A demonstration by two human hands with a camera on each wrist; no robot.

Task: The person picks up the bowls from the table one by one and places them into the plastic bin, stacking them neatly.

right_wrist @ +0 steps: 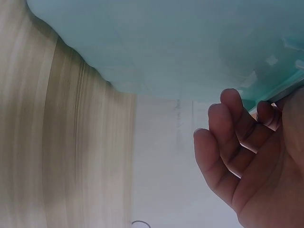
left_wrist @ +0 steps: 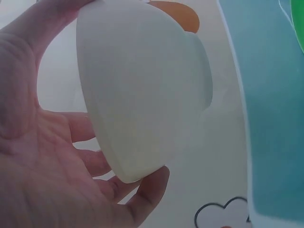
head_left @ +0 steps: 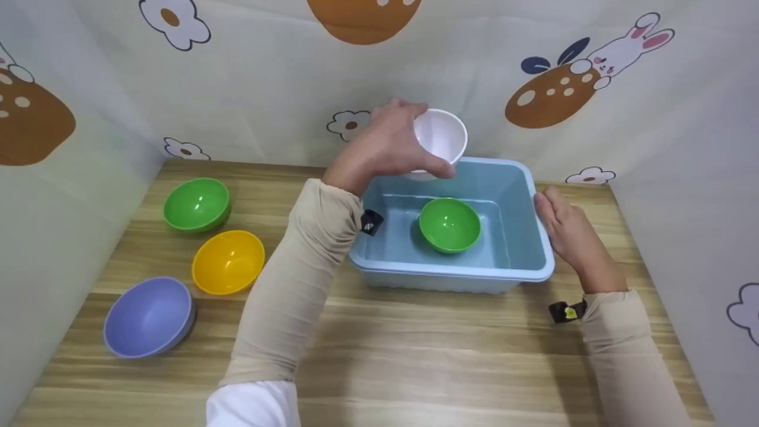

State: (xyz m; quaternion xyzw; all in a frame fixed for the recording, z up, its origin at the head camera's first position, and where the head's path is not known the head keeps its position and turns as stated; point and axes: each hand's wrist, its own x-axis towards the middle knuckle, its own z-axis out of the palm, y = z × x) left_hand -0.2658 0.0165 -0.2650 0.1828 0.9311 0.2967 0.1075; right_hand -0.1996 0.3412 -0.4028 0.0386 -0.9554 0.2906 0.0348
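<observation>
My left hand point(head_left: 394, 139) grips a white bowl point(head_left: 442, 136) by its rim, tilted on its side above the back left of a light blue plastic basin point(head_left: 450, 268). In the left wrist view the thumb and fingers span the rim of the white bowl point(left_wrist: 137, 90), its foot pointing toward the basin. At the basin's right side, my right hand point(head_left: 566, 228) holds the rim. The right wrist view shows the fingers point(right_wrist: 223, 128) curled beneath that edge, beside the outer wall. Inside the basin a green bowl point(head_left: 449, 225) sits upright on the floor.
On the left of the wooden table point(head_left: 415, 356) stand another green bowl point(head_left: 197, 204), a yellow bowl point(head_left: 228, 263) and a purple bowl point(head_left: 148, 317), all upright. A printed cloth point(head_left: 255, 89) hangs behind the table and along both sides. My left forearm passes close by the yellow bowl.
</observation>
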